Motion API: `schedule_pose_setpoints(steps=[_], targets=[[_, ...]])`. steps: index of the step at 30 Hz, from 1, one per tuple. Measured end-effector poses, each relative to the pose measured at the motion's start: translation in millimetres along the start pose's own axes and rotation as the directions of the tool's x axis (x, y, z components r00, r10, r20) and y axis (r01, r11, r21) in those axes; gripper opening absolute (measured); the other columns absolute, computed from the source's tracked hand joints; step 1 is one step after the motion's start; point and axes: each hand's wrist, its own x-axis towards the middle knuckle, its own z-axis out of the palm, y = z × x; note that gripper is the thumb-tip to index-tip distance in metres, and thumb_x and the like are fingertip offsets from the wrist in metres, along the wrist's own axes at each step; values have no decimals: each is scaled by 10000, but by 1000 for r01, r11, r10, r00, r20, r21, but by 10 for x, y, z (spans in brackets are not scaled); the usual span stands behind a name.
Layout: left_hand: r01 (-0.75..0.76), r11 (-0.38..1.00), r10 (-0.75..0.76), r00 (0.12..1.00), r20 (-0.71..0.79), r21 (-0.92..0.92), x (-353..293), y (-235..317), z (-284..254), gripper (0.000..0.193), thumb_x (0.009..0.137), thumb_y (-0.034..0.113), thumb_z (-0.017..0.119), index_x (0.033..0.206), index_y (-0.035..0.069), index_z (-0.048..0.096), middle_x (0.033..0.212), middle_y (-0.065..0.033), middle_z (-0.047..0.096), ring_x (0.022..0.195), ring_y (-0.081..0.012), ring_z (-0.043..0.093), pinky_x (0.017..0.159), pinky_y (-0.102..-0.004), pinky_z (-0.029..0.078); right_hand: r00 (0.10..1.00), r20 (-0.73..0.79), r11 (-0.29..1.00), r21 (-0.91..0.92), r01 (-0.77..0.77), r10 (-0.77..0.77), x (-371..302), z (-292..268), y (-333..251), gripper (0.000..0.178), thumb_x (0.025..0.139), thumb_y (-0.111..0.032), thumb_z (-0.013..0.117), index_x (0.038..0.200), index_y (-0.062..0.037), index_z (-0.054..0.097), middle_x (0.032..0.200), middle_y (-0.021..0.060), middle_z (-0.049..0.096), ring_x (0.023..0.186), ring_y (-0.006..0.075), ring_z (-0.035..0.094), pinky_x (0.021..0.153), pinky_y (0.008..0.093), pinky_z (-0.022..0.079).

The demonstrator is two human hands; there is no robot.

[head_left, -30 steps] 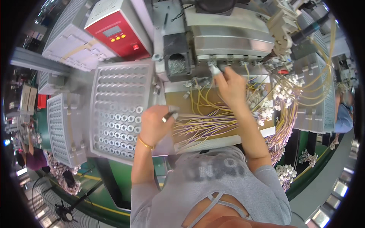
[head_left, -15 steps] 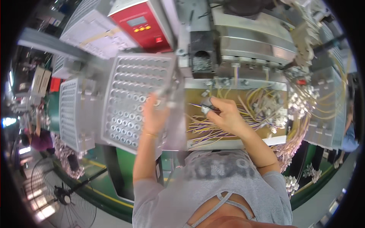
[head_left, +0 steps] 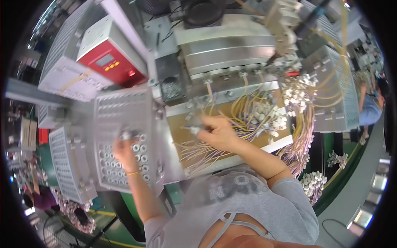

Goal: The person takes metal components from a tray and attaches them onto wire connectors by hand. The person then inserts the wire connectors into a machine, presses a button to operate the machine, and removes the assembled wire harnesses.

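Observation:
My left hand [head_left: 125, 151] is over the clear plastic tray [head_left: 99, 124], its fingers drawn together at a small greyish round piece too blurred to name. Several ring-shaped metal parts [head_left: 143, 158] fill the tray's nearer rows, while the farther pockets show no rings. To the right, my right hand [head_left: 219, 133] pinches a thin dark wire above the brown work board [head_left: 175, 124]; a small pale piece shows at its fingertips, blurred. Under and beside this hand lies a bundle of yellow and purple wires [head_left: 198, 151] with white connectors [head_left: 269, 115].
Behind the board stands a metal fixture [head_left: 231, 53] with wires hanging from its front. A red and white control box [head_left: 111, 62] and a dark bin of small metal parts [head_left: 171, 87] stand farther left. Wire bundles [head_left: 295, 149] hang off the right edge. Another tray [head_left: 68, 161] is at far left.
My left hand has moved from the tray's right side to over its ring rows. My right hand stays over the board, still pinching. The whole view has turned and shifted.

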Motion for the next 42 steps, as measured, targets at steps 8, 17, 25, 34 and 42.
schedule_pose_setpoints(steps=[8,17,25,34,42], targets=[[387,763,-105,864,492,-517,-538,745,895,351,750,-40,583,1095,-15,523,929,-69,594,754,-103,559,548,-206,476,991,-84,972,217,-85,105,-32,-7,-136,61,715,-45,609,716,-9,561,588,-48,502,535,4,406,447,178,326],[289,770,40,868,494,-569,-568,775,937,385,740,-84,575,1116,-36,506,997,-79,577,773,-102,548,581,-204,480,987,-89,982,148,-120,134,-36,-79,-106,105,675,-40,619,636,-10,526,544,-39,493,502,2,393,422,174,311],[226,842,75,850,522,-489,-587,824,917,391,732,-83,585,1111,-12,525,1110,-101,527,971,-150,516,808,-257,442,991,-104,995,67,-75,81,-48,-115,-194,115,623,-34,613,616,-1,503,524,-23,477,492,11,385,413,187,310],[272,818,20,866,499,-506,-551,821,998,268,760,-38,570,1026,-9,572,990,-81,587,828,-114,552,671,-225,461,995,-49,996,18,-85,85,-63,-54,-182,90,655,-39,582,634,6,507,549,-12,484,509,21,389,430,199,320],[555,474,31,765,643,-683,-503,840,1187,300,823,87,527,1102,-19,494,1079,-129,539,810,-143,563,595,-233,485,974,92,978,29,-208,205,24,-217,-109,115,741,-26,571,843,27,562,713,33,582,623,49,533,539,204,444]])
